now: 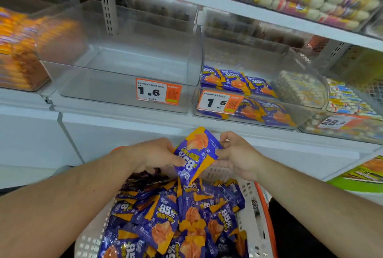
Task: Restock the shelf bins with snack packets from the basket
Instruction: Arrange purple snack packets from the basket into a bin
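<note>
Above the white plastic basket (251, 212), both hands' fingers pinch one purple-and-orange snack packet (194, 155) mid-frame, left hand (154, 154) and right hand (234, 155), its long axis tilted toward the part-filled clear plastic bin (306, 75) upper right.

"1.6" is printed on the orange-edged price tag (158, 91) of the clear left bin (124, 83) and on the tag (219, 102) of the neighbouring bin (259, 92); "28.8" is shown on a tag (336, 122) at the shelf's right edge. "85%" is marked on purple snack packets (165, 214) in the basket (257, 216).

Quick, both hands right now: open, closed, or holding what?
Left hand: pinching the purple snack packet at its left edge.
Right hand: pinching the same packet's right edge, above the basket.
</note>
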The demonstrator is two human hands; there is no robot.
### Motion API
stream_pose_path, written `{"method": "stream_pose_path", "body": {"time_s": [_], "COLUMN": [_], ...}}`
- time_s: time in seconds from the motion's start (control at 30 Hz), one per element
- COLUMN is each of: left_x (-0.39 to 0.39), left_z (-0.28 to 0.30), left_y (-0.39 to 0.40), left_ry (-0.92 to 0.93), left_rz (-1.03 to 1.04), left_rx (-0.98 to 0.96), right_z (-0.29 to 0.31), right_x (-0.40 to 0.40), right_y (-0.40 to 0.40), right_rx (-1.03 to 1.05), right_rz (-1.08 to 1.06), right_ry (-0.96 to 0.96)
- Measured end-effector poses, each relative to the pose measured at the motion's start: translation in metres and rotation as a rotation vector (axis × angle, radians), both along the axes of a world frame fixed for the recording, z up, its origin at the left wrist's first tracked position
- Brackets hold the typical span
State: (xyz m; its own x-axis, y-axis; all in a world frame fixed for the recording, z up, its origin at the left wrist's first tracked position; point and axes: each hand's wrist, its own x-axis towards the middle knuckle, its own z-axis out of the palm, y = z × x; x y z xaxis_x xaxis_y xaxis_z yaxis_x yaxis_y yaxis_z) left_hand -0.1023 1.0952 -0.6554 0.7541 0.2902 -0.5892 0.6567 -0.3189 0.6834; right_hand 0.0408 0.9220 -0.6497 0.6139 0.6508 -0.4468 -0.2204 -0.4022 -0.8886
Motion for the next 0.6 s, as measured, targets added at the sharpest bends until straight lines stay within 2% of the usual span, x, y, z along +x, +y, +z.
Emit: {"method": "stream_pose_path", "body": {"time_s": [0.1, 0.2, 0.27, 0.33, 0.37, 0.43, 0.5, 0.6], "left_x": [-0.002, -0.002, 0.0, 0.001, 0.001, 0.002, 0.006, 0.015], "left_z": [0.003, 0.013, 0.023, 0.034, 0.039, 0.049, 0.059, 0.073], "left_y": [0.007, 0.002, -0.005, -0.01, -0.011, -0.012, -0.013, -0.013], "left_ry": [-0.135, -0.312, -0.396, -0.452, -0.474, -0.51, -0.529, -0.523], "left_rz": [0.207, 0.332, 0.332, 0.286, 0.273, 0.273, 0.267, 0.231], "left_rx": [-0.302, -0.576, -0.536, -0.425, -0.386, -0.358, -0.341, -0.321], "right_z": [0.015, 0.024, 0.026, 0.031, 0.036, 0.046, 0.053, 0.058], "right_x": [-0.008, -0.014, -0.013, -0.009, -0.008, -0.01, -0.016, -0.019], "right_y": [-0.012, -0.024, -0.029, -0.033, -0.035, -0.039, -0.04, -0.036], "right_rx": [0.097, 0.046, -0.067, -0.152, -0.139, -0.049, -0.02, -0.061], "right_rz": [-0.068, -0.04, -0.026, -0.028, -0.002, 0.189, 0.397, 0.528], "right_ry": [0.097, 0.021, -0.212, -0.568, -0.743, -1.035, -1.223, -1.417]}}
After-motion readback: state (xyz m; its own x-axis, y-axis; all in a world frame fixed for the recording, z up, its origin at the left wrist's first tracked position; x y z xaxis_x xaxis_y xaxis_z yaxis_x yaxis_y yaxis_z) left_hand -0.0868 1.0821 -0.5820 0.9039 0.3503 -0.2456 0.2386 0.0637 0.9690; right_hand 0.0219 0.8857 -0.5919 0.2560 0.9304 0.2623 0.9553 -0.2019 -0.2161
